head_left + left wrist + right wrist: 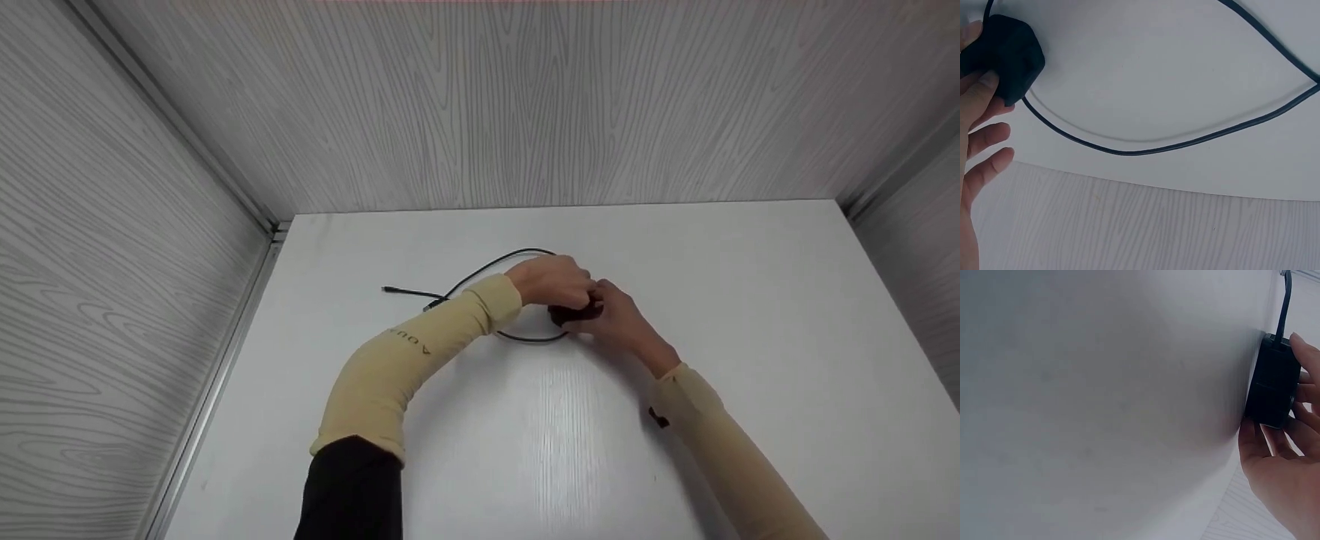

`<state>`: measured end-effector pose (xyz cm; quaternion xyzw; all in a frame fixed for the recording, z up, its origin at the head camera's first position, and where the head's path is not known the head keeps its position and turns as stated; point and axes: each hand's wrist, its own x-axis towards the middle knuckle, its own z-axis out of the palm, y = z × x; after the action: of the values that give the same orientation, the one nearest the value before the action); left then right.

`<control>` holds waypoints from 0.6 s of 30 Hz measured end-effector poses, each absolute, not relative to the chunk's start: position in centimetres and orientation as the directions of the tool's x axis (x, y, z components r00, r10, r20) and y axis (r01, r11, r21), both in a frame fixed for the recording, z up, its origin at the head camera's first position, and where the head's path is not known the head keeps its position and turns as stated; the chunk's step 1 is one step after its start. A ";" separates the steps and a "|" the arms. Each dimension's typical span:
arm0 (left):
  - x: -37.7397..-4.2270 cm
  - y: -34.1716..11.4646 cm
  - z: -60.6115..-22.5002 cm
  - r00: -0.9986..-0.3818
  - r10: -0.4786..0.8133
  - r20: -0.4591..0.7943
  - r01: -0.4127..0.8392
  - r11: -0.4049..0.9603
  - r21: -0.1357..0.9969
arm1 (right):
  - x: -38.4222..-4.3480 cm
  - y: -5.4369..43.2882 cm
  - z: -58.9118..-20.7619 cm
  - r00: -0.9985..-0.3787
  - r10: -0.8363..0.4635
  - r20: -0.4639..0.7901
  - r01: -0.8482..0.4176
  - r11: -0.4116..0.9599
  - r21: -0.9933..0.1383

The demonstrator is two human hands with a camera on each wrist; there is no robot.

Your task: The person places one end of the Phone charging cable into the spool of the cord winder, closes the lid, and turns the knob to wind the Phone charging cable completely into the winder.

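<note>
Both hands meet over a black block-shaped device [562, 315] near the middle of the white table. It has angled corners, and a thin black cable [1134, 153] runs from it. My left hand [553, 280] grips it from above and the left, thumb across its face in the left wrist view. From the right, my right hand [621, 321] holds the device between fingers and thumb. The right wrist view shows the device [1272, 385] standing edge-on at the table surface, fingers along its lower end. Hands cover much of it in the head view.
The cable loops left beneath my left forearm and crosses itself. One slim plug [390, 289] points left, with another cable end [433, 304] beside the sleeve. Grey wood-grain panels [465, 105] wall in the white table [750, 262] at the back and sides.
</note>
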<state>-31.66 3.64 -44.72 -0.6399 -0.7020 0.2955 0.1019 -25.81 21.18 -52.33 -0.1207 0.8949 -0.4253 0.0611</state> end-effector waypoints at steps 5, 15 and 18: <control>-31.7 2.8 -45.0 -0.087 0.964 -0.253 0.825 -0.073 -0.561 | -25.5 20.9 -52.7 -0.958 -0.286 -0.027 -0.164 0.621 -0.766; -31.8 3.2 -45.4 -0.076 0.963 -0.257 0.806 -0.093 -0.585 | -25.4 21.1 -52.8 -0.958 -0.286 -0.015 -0.166 0.597 -0.785; -31.8 3.2 -45.7 -0.071 0.964 -0.258 0.794 -0.102 -0.599 | -25.4 21.1 -52.9 -0.959 -0.281 -0.023 -0.157 0.600 -0.784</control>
<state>-31.81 3.24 -45.67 -0.6688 -0.6571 0.3219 0.1314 -25.44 21.11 -52.93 -0.1230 0.8915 -0.4300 0.0721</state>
